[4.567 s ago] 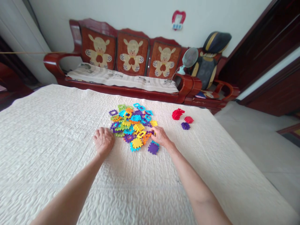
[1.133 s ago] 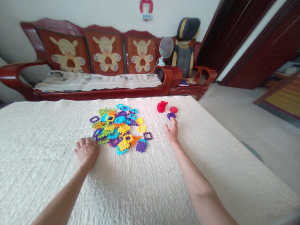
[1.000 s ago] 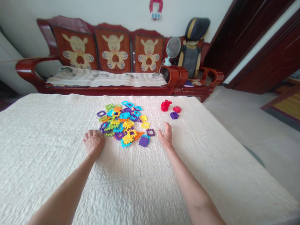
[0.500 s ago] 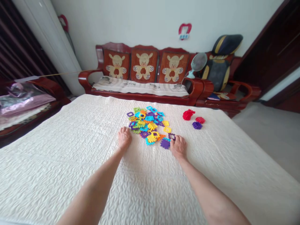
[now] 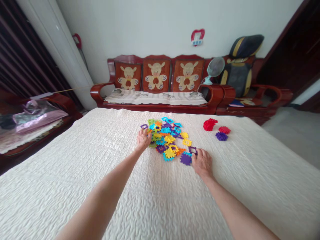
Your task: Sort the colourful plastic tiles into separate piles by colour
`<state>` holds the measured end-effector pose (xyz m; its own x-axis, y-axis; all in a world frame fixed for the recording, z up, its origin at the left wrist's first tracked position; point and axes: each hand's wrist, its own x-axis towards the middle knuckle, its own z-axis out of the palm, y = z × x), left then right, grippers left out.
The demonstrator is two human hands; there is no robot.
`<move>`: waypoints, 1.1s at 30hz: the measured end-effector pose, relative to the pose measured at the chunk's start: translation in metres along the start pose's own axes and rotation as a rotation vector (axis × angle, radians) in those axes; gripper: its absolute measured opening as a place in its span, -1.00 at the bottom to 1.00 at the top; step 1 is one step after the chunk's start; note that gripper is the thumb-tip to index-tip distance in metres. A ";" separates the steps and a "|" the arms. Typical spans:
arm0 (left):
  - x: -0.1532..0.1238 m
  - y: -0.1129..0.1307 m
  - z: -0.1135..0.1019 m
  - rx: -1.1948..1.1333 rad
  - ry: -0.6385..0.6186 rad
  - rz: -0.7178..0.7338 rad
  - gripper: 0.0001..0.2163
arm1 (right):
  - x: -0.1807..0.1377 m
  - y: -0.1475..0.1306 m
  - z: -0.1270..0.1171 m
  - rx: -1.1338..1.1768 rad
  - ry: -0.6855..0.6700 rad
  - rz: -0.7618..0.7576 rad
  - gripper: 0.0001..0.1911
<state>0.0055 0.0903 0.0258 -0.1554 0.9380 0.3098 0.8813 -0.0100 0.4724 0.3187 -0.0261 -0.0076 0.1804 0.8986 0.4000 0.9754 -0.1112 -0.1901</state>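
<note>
A heap of plastic interlocking pieces [image 5: 170,140] with toothed edges, in green, blue, yellow, purple and orange, lies on a cream quilted cover. My left hand [image 5: 143,138] is at the heap's left edge, fingers apart over the green and orange pieces; its fingertips partly hide them. On the near right side, my right hand [image 5: 203,162] rests palm down, fingers loosely bent and apart. Its fingertips touch a purple frame piece [image 5: 192,149], and the thumb is beside a solid purple square piece [image 5: 186,158]. Neither hand lifts a piece.
Right of the heap are a red stack of pieces [image 5: 210,124], a smaller red group [image 5: 224,130] and a purple group [image 5: 221,136]. Beyond the quilted cover [image 5: 150,200] stands a wooden sofa [image 5: 150,108] with bear cushions. A small fan [image 5: 216,67] stands near its right armrest.
My left hand has moved forward and right onto the heap's left edge. My right hand stays by the purple pieces. The whole view has shifted slightly.
</note>
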 end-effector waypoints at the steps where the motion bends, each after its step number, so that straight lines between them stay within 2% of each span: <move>1: 0.008 0.007 0.002 -0.011 -0.053 -0.007 -0.52 | 0.000 0.000 0.000 -0.002 0.001 -0.001 -0.69; 5: 0.015 0.024 0.011 -0.034 -0.244 -0.040 -0.43 | 0.000 0.000 0.001 -0.008 0.000 0.001 -0.69; 9: -0.006 0.026 0.018 -0.028 -0.259 0.070 -0.44 | 0.000 -0.002 0.000 -0.013 -0.007 0.008 -0.69; 14: -0.036 0.028 0.023 -0.004 -0.212 0.168 -0.47 | 0.000 -0.003 -0.001 -0.005 -0.023 0.022 -0.71; 18: -0.053 0.026 0.025 -0.023 -0.150 0.180 -0.45 | 0.001 -0.002 0.001 -0.010 -0.031 0.027 -0.72; 21: -0.062 0.016 0.025 -0.059 -0.100 0.171 -0.45 | 0.002 -0.002 0.002 -0.014 -0.031 0.027 -0.71; 24: -0.068 0.001 0.025 -0.115 -0.013 0.196 -0.46 | 0.001 -0.003 0.001 -0.004 -0.030 0.030 -0.71; 27: -0.069 -0.011 0.025 -0.152 0.075 0.287 -0.53 | 0.001 -0.004 -0.001 0.006 -0.029 0.031 -0.71; 33: -0.066 -0.018 0.022 -0.262 0.131 0.380 -0.74 | 0.001 -0.005 -0.002 0.011 -0.033 0.036 -0.71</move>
<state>0.0096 0.0363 -0.0215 0.0860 0.7999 0.5940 0.7470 -0.4462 0.4928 0.3144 -0.0259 -0.0047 0.2113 0.9076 0.3629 0.9669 -0.1397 -0.2136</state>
